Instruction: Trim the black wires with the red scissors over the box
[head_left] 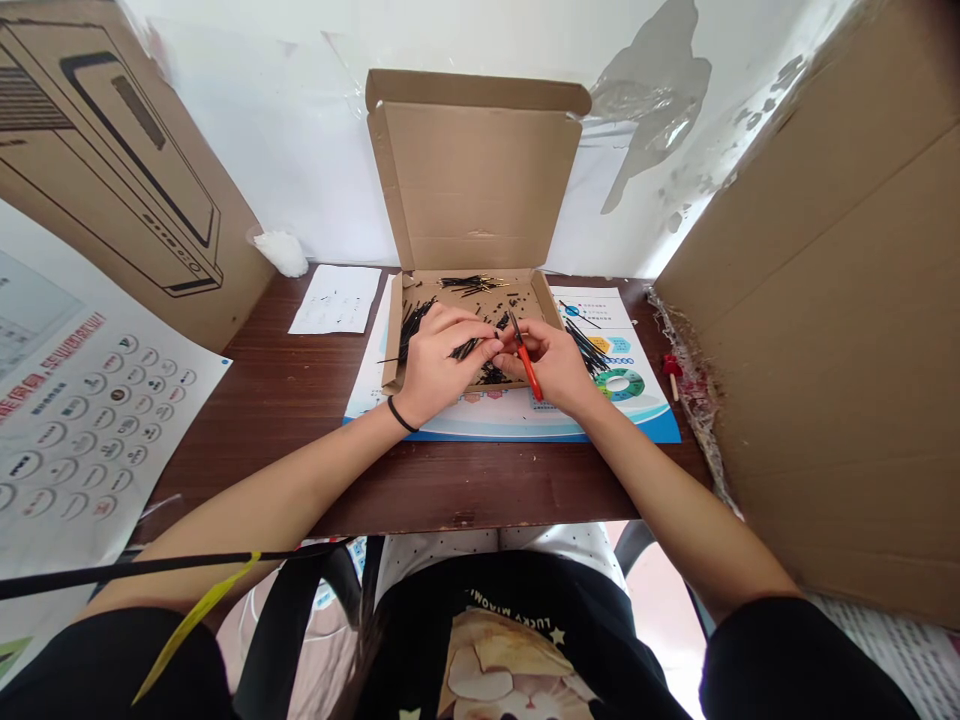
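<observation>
Tool in the right hand, fingers clamped round it | left hand right beside, fingers pinching a small dark piece | both above the open box, black sticks inside, more on the poster

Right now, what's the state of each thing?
Shallow brown cardboard box: lid open.
Red-handled hand tool: in right hand, open or closed unclear.
Left hand: fingers bent, contents unclear.
Thin black rods: loose, in and beside the box.
White rectangular paper: lying flat.
Blue-white printed sheet: flat, under box.
</observation>
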